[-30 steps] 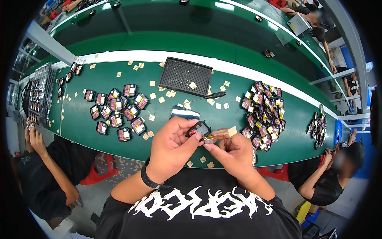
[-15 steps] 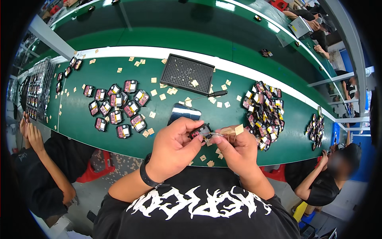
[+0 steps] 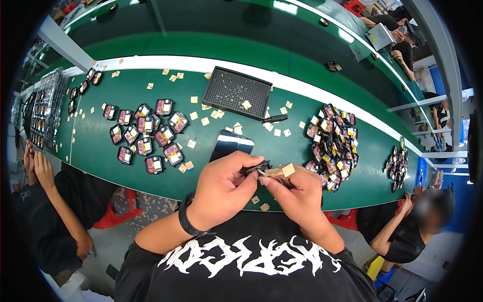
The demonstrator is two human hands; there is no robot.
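Centrally, the left hand grips a small black device; just right of it, the right hand holds beige paper.

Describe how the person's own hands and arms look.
Both the left hand and right hand are gloveless. A black wristband sits on the left side only. A black short-sleeved shirt with jagged white print leaves both forearms bare.
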